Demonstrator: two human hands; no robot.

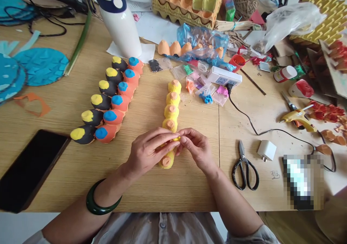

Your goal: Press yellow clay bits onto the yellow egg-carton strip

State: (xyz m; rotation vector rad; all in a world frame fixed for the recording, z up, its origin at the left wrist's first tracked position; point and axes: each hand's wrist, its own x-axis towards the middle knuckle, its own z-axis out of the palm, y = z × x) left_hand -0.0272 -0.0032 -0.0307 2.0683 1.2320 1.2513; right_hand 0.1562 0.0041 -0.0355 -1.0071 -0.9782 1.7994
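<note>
A strip of egg-carton cups [171, 111] lies lengthwise before me, its sides coated yellow and its tips bare peach. Over its near part my left hand [149, 148] reaches with fingers pressed together, gripping the strip and hiding one cup. My right hand [195, 148] pinches at the same cup from the right, thumb against forefinger. A bit of yellow shows between the fingertips; whether it is loose clay or the cup's edge I cannot tell. To the left stand a black strip with yellow tips [101, 99] and an orange strip with blue tips [119, 102], side by side.
Black-handled scissors [245, 168], a white plug adapter [267, 150] and a yellow glue gun [298, 118] lie right. A phone [32, 168] rests left. Beyond are clay packets [206, 96], a power strip [224, 76], a white bottle [119, 23] and egg trays [184, 5].
</note>
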